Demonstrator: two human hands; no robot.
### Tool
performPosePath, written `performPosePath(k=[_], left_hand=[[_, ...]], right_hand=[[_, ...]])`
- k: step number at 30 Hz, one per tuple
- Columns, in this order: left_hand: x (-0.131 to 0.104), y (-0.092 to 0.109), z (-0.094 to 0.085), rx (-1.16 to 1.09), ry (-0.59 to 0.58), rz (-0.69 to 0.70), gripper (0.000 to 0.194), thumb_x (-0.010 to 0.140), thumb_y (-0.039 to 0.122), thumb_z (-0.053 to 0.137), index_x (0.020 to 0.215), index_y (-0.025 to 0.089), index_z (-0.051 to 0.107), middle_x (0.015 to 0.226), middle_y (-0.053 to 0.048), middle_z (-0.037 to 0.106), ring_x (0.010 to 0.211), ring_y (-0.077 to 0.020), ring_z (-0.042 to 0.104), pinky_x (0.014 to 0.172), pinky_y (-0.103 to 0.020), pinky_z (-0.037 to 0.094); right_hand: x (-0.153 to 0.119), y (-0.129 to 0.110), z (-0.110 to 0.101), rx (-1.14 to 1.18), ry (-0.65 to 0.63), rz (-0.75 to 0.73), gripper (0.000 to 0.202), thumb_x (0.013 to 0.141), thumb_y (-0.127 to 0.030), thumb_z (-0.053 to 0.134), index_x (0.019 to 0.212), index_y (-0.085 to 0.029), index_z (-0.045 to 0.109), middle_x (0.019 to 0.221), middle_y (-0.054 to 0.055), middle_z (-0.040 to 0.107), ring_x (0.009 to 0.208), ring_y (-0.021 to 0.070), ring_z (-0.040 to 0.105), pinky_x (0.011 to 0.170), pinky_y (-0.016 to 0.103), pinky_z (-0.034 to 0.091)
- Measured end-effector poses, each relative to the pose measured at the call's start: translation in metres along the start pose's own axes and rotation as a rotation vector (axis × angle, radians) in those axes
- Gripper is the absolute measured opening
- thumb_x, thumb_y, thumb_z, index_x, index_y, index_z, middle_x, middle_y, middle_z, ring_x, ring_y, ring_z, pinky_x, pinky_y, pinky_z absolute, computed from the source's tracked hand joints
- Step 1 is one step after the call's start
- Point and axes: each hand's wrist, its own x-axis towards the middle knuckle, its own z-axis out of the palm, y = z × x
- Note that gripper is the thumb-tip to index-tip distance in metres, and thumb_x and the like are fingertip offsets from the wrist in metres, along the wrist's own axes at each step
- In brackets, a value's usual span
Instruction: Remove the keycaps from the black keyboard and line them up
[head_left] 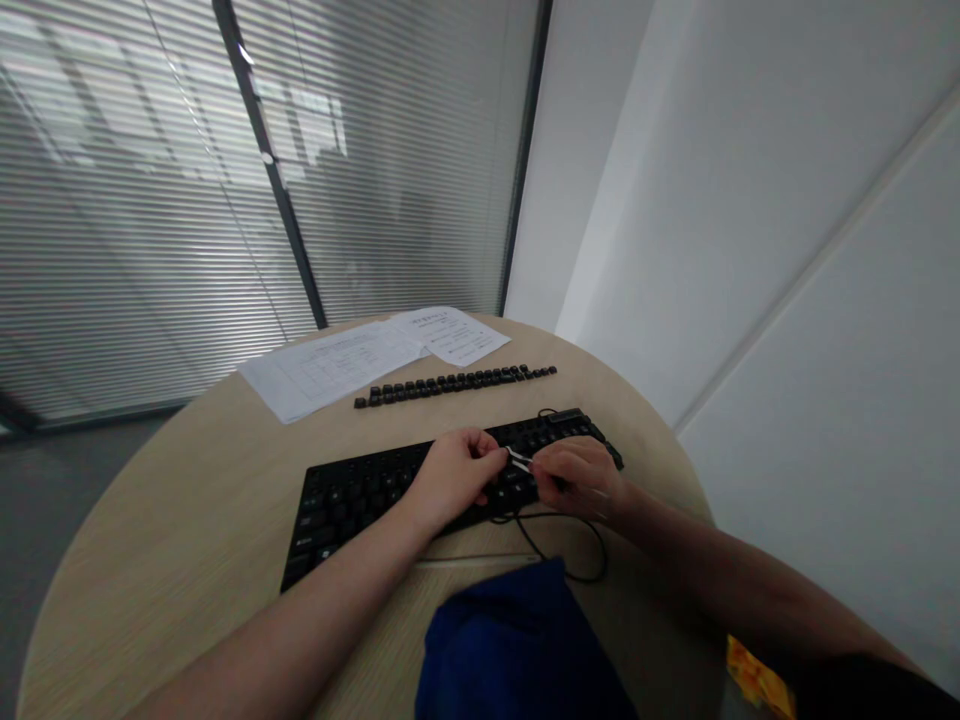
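Observation:
A black keyboard [352,505] lies at a slant on the round table, and both of my hands are over its right half. My right hand [577,475] is closed around a thin, pale two-pronged tool [519,460], whose prongs point left. At the tips of those prongs, my left hand [459,465] has its thumb and index finger pinched together. Whatever is between these fingers is too small and hidden to make out. Beyond the keyboard, loose black keycaps [457,384] stand in two long rows. My hands cover part of the keys.
Printed paper sheets [337,362] lie towards the table's far edge. A black cable [600,545] loops in front of the keyboard, near blue cloth [517,645] at the near edge. The wooden table [172,520] stands close to a white wall and a window with blinds.

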Motion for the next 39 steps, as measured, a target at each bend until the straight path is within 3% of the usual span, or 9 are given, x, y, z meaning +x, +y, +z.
performPosePath(k=[5,10,13,17,20,23,27,32,39], left_hand=[[0.007,0.002,-0.015,-0.102,0.074,-0.021,0.012,0.079,0.023,0.064,0.070,0.017,0.057,0.053,0.003,0.059,0.043,-0.0098,0.053,0.039,-0.019,0.048],[0.008,0.004,-0.019,-0.247,0.017,-0.015,0.015,0.077,0.027,0.068,0.074,0.017,0.058,0.055,0.003,0.058,0.045,-0.0092,0.054,0.039,-0.018,0.048],[0.006,0.004,-0.016,-0.302,-0.031,0.014,0.018,0.075,0.030,0.070,0.075,0.017,0.058,0.056,0.003,0.058,0.045,-0.0090,0.054,0.038,-0.018,0.046],[0.005,0.004,-0.014,-0.335,-0.077,0.049,0.020,0.075,0.033,0.070,0.078,0.017,0.058,0.055,0.004,0.057,0.046,-0.0080,0.053,0.040,-0.017,0.047],[0.005,0.003,-0.015,-0.322,-0.086,0.046,0.022,0.075,0.035,0.070,0.078,0.017,0.058,0.052,0.005,0.056,0.044,-0.0076,0.052,0.041,-0.017,0.047],[0.004,0.003,-0.013,-0.304,-0.086,0.056,0.022,0.075,0.035,0.070,0.078,0.017,0.058,0.053,0.005,0.056,0.043,-0.0070,0.050,0.041,-0.017,0.047],[0.001,0.003,-0.011,-0.292,-0.105,0.055,0.020,0.076,0.034,0.068,0.078,0.016,0.059,0.050,0.006,0.055,0.041,-0.0068,0.049,0.042,-0.017,0.046],[-0.002,0.004,-0.009,-0.297,-0.130,0.038,0.021,0.076,0.034,0.069,0.079,0.016,0.059,0.052,0.005,0.055,0.043,-0.0068,0.049,0.043,-0.018,0.046],[-0.003,0.003,-0.002,-0.262,-0.178,0.028,0.029,0.071,0.041,0.073,0.081,0.016,0.061,0.058,0.005,0.056,0.046,-0.0070,0.049,0.043,-0.018,0.043]], right_hand=[[0.002,0.005,-0.007,0.064,0.059,0.214,0.016,0.090,-0.018,0.057,0.076,-0.022,0.062,0.066,0.001,0.070,0.060,0.0139,0.067,0.060,0.025,0.053],[0.005,0.006,-0.004,0.552,0.269,0.686,0.026,0.097,-0.040,0.054,0.079,-0.022,0.056,0.066,-0.001,0.069,0.053,0.0135,0.067,0.053,0.026,0.054],[0.004,0.008,-0.002,0.719,0.296,0.768,0.030,0.095,-0.047,0.057,0.080,-0.022,0.054,0.068,-0.002,0.068,0.052,0.0131,0.066,0.051,0.025,0.054],[0.000,0.012,-0.001,0.763,0.275,0.721,0.028,0.097,-0.046,0.053,0.083,-0.022,0.054,0.069,-0.002,0.067,0.054,0.0131,0.066,0.052,0.025,0.053],[-0.002,0.014,-0.001,0.754,0.277,0.667,0.034,0.102,-0.046,0.039,0.086,-0.022,0.056,0.071,0.000,0.066,0.053,0.0138,0.064,0.053,0.027,0.052],[0.001,0.016,-0.005,0.539,0.303,0.596,0.045,0.105,-0.043,0.025,0.083,-0.022,0.058,0.071,0.002,0.063,0.063,0.0158,0.064,0.062,0.031,0.054],[0.006,0.016,-0.015,0.128,0.210,0.390,0.034,0.104,-0.033,0.033,0.098,-0.022,0.065,0.098,0.009,0.067,0.097,0.0222,0.064,0.087,0.041,0.053],[0.009,0.013,-0.018,-0.022,-0.079,0.235,0.026,0.100,-0.021,0.042,0.114,-0.022,0.064,0.087,0.006,0.069,0.077,0.0178,0.063,0.069,0.031,0.051],[0.013,0.004,-0.004,-0.065,-0.159,0.106,0.022,0.092,-0.034,0.065,0.109,-0.021,0.067,0.080,0.003,0.071,0.070,0.0151,0.065,0.062,0.026,0.048]])
